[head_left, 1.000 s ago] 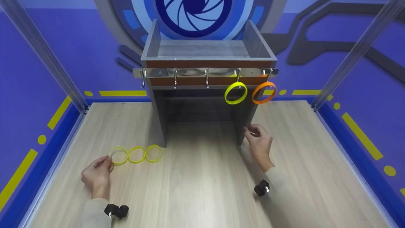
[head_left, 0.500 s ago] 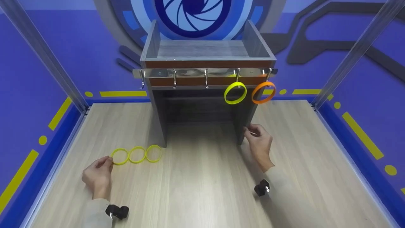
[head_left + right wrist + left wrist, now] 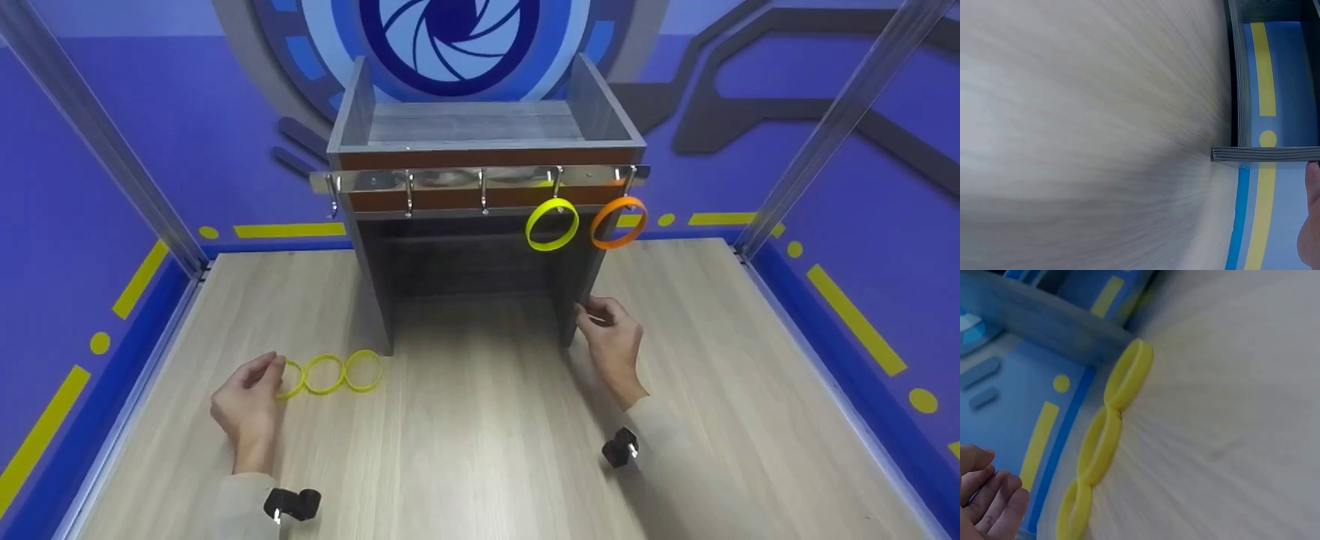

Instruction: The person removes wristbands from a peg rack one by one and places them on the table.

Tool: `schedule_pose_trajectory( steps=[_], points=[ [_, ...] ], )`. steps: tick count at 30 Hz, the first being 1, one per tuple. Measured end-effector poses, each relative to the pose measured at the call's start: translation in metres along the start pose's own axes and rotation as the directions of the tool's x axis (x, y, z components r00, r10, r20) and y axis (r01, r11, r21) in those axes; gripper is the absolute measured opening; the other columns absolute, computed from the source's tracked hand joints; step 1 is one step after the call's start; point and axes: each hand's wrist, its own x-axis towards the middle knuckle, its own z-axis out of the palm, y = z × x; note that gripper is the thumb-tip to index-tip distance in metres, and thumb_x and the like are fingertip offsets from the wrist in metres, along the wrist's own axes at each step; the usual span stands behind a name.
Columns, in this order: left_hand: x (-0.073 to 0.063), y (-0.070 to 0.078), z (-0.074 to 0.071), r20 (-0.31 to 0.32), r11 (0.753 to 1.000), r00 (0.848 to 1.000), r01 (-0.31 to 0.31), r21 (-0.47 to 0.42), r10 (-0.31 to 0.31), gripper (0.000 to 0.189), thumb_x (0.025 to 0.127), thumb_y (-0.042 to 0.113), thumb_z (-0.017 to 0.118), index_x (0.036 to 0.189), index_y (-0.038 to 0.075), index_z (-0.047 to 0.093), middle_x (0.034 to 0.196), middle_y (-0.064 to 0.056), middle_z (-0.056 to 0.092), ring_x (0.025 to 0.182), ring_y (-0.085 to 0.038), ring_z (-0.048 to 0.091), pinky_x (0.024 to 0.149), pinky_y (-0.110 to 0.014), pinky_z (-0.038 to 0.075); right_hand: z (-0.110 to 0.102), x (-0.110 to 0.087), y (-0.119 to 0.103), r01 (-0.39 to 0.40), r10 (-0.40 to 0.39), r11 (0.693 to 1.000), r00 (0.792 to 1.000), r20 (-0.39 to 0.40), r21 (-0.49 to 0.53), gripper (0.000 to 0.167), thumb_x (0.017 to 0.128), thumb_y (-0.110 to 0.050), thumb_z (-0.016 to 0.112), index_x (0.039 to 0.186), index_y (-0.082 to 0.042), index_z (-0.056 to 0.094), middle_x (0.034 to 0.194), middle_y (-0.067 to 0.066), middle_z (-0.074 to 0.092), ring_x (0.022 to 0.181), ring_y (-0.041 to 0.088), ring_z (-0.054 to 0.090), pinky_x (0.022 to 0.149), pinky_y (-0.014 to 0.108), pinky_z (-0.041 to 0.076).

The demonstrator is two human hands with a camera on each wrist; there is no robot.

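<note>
Three yellow rings [image 3: 325,375] lie touching in a row on the table, left of the grey wooden shelf unit [image 3: 381,300]. My left hand [image 3: 251,405] is above the leftmost ring and covers part of it in the head view. From the left wrist, its loosely curled fingers [image 3: 1008,509] show apart from the rings, holding nothing. My right hand [image 3: 616,345] touches the outer side of the unit's right panel [image 3: 1266,154]. A yellow ring [image 3: 530,234] and an orange ring [image 3: 595,232] hang from the two right-hand hooks of a metal hook rail [image 3: 446,178].
Three further hooks [image 3: 409,196] on the rail's left and middle bear no rings. The unit has an open tray-like top [image 3: 480,124] and an open space beneath. Blue patterned walls [image 3: 112,172] and metal corner posts [image 3: 847,97] enclose the wooden table [image 3: 465,450].
My left hand has left the leftmost ring's edge, moving up and right over it. The head view has tilted slightly. My right hand stays at the panel; the hanging rings keep their hooks.
</note>
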Motion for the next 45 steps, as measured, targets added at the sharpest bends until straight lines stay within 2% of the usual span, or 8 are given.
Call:
schedule_pose_trajectory(
  steps=[4,11,19,27,34,39,45],
  points=[
    [-0.008,0.019,0.010,0.029,0.995,0.999,-0.041,-0.095,0.044,0.022,0.097,0.019,0.081,0.111,0.002,0.081,0.088,0.013,0.077,0.073,0.002,0.070,0.069,-0.011,0.058,-0.001,0.000,0.003,-0.020,0.020,1.000,1.000,0.013,-0.014,0.012,0.092,-0.002,0.081,0.103,-0.001,0.077,0.097,0.008,0.077,0.090,0.017,0.074,0.081,0.021,0.062],
    [-0.023,0.054,0.028,0.132,0.967,0.988,-0.050,-0.250,0.085,0.026,0.097,0.018,0.081,0.114,-0.003,0.079,0.103,-0.011,0.080,0.081,-0.004,0.074,0.078,-0.017,0.061,-0.001,0.000,0.005,0.003,-0.003,1.000,1.000,0.007,0.002,0.012,0.092,0.001,0.080,0.104,0.000,0.078,0.098,0.010,0.078,0.091,0.023,0.076,0.078,0.019,0.062],
    [-0.038,0.085,0.049,0.215,0.943,0.970,-0.034,-0.331,0.111,0.023,0.095,0.009,0.082,0.113,-0.005,0.078,0.102,-0.009,0.080,0.086,-0.011,0.076,0.081,-0.022,0.063,-0.001,0.000,0.004,-0.005,0.005,1.000,1.000,0.016,-0.012,0.011,0.093,-0.002,0.080,0.104,-0.001,0.078,0.098,0.008,0.078,0.091,0.020,0.075,0.079,0.020,0.063],
    [-0.053,0.114,0.072,0.278,0.915,0.945,-0.047,-0.401,0.171,0.024,0.093,0.011,0.085,0.112,-0.002,0.080,0.108,-0.011,0.079,0.094,-0.014,0.074,0.085,-0.022,0.062,-0.001,0.000,0.003,0.011,-0.011,1.000,1.000,0.013,-0.012,0.010,0.093,-0.001,0.080,0.103,0.000,0.077,0.098,0.007,0.077,0.091,0.017,0.074,0.080,0.021,0.063],
    [-0.062,0.134,0.089,0.311,0.895,0.916,-0.099,-0.436,0.253,0.023,0.091,0.010,0.086,0.111,0.000,0.080,0.110,-0.012,0.079,0.098,-0.021,0.075,0.085,-0.022,0.062,-0.001,-0.001,0.003,0.003,-0.003,1.000,1.000,0.005,-0.021,0.012,0.092,0.000,0.080,0.104,0.000,0.077,0.098,0.009,0.077,0.091,0.020,0.075,0.079,0.019,0.062],
    [-0.067,0.150,0.100,0.330,0.864,0.890,-0.126,-0.488,0.316,0.022,0.090,0.007,0.086,0.110,0.000,0.080,0.111,-0.011,0.079,0.098,-0.020,0.075,0.087,-0.024,0.062,-0.002,0.000,0.003,0.015,-0.014,1.000,1.000,0.004,-0.017,0.011,0.092,0.001,0.080,0.102,0.000,0.078,0.097,0.009,0.078,0.090,0.022,0.075,0.079,0.018,0.062],
    [-0.073,0.169,0.116,0.347,0.814,0.854,-0.142,-0.563,0.389,0.021,0.089,0.001,0.085,0.109,-0.004,0.079,0.108,-0.013,0.079,0.098,-0.027,0.077,0.086,-0.027,0.064,-0.001,-0.001,0.004,0.016,-0.016,1.000,1.000,0.010,-0.014,0.009,0.093,0.000,0.080,0.102,-0.001,0.078,0.097,0.009,0.077,0.090,0.020,0.074,0.080,0.018,0.061]
  ],
)
